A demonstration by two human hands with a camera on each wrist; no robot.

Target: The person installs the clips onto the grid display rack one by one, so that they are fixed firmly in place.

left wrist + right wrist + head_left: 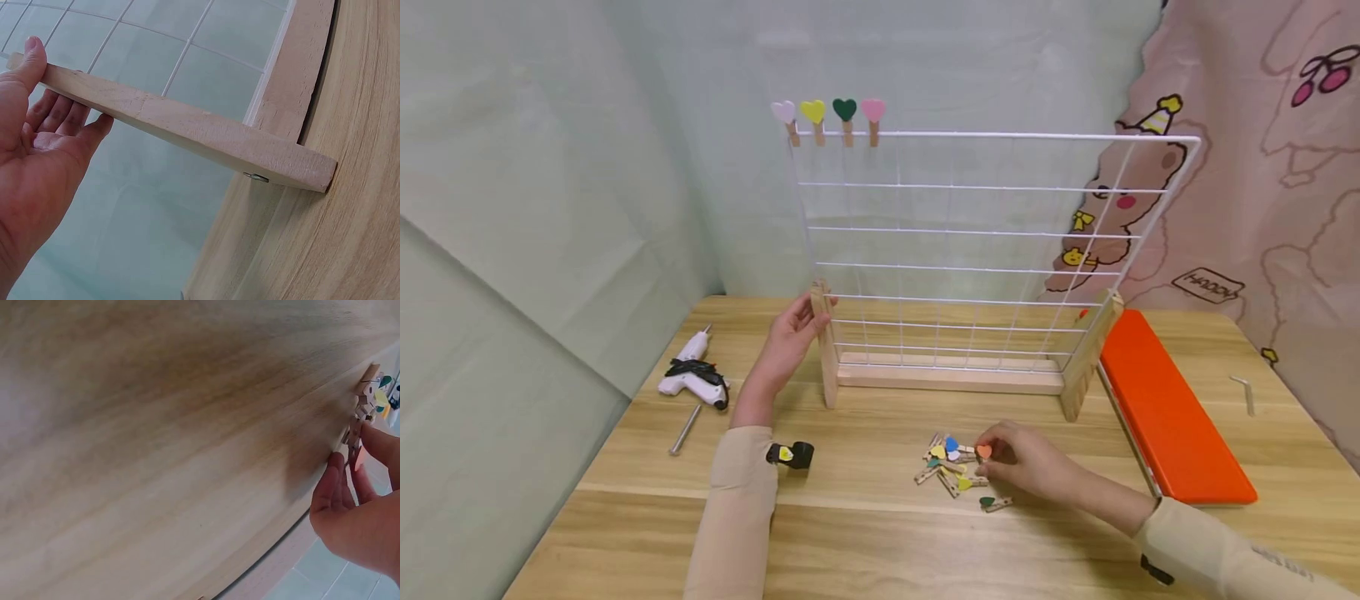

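- Pinching an orange heart clip point(984, 451) between thumb and fingertips, the right hand point(1033, 462) is at the right edge of a small pile of clips point(952, 467) on the table point(865, 533), in front of the rack point(951, 381).
- Head view, further left: the left hand point(786, 337) grips the wooden post point(827, 358) at the rack's left end; four heart clips point(844, 109) (pale, yellow, green, pink) stand on the top wire.
- Left wrist view: the thumb lies on one side of that post, the fingers on the other.
- Right wrist view: thumb and fingers hold the orange heart clip, partly hidden, with more clips just beyond.
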